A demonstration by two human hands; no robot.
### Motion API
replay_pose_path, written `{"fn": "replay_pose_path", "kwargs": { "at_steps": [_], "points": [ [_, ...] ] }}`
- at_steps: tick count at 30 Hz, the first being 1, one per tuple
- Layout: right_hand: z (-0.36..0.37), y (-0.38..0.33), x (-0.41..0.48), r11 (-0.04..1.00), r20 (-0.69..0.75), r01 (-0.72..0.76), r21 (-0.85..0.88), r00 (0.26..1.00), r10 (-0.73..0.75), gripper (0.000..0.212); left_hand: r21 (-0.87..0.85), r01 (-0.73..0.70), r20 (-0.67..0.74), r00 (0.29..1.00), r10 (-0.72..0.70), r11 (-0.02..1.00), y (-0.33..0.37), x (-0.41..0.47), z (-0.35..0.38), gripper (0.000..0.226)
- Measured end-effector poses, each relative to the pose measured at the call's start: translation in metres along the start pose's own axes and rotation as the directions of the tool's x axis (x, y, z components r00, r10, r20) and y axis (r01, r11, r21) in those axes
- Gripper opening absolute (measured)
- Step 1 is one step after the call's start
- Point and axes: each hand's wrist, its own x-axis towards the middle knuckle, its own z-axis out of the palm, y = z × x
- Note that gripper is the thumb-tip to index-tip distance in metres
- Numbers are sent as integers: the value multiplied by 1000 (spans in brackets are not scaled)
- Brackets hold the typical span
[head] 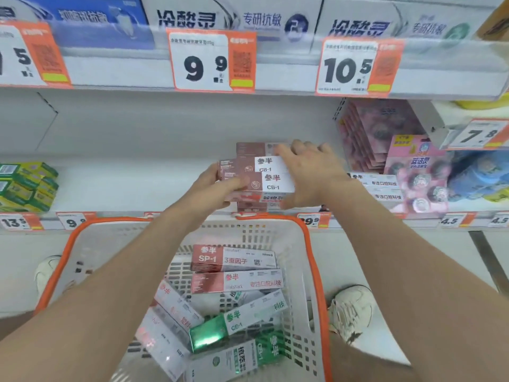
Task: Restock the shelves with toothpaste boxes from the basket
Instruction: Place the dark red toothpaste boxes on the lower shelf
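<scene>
- Red toothpaste boxes [256, 175]: stacked, frame centre, just above the middle shelf [137, 186].
- Left hand [217, 188]: fingers curled round the stack's left end.
- Right hand [308, 172]: grips the right end.
- Basket [311, 244]: lower centre, holding loose boxes [234, 260].

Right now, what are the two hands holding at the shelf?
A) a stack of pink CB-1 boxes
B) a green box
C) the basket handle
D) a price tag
A: the left hand and the right hand grip the ends of a stack of pink CB-1 boxes over the shelf, while the green boxes lie in the basket.
</scene>
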Motion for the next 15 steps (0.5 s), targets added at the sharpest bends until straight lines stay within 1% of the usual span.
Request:
{"fn": "replay_pose_path", "kwargs": {
  "at_steps": [2, 4, 6, 8, 10, 12, 15],
  "points": [
    [20, 0, 6, 999, 10, -1, -42, 1000, 2, 121, -1, 11, -19, 1000, -11, 1000, -8, 14, 10, 37],
    [38, -1, 11, 998, -5, -8, -66, 1000, 8, 120, 9, 8, -77, 997, -7, 1000, -16, 27, 20, 23],
    [56, -2, 13, 997, -40, -36, -67, 999, 33, 116, 18, 31, -123, 992, -28, 999, -23, 41, 26, 20],
    [72, -2, 11, 996, -79, -88, -10, 993, 87, 112, 49, 82, -161, 984, -73, 995, -31, 53, 31, 24],
    [83, 4, 5, 990, -95, -120, 75, 987, 127, 105, 127, 112, -220, 972, -83, 985, -33, 62, 35, 21],
    [91, 16, -3, 984, -96, -107, 144, 988, 121, 94, 171, 130, -274, 958, -80, 977, -34, 68, 36, 11],
    [95, 33, -15, 969, -95, -91, 228, 989, 116, 83, 195, 140, -325, 943, -71, 971, -38, 73, 39, 7]
  ]
}}
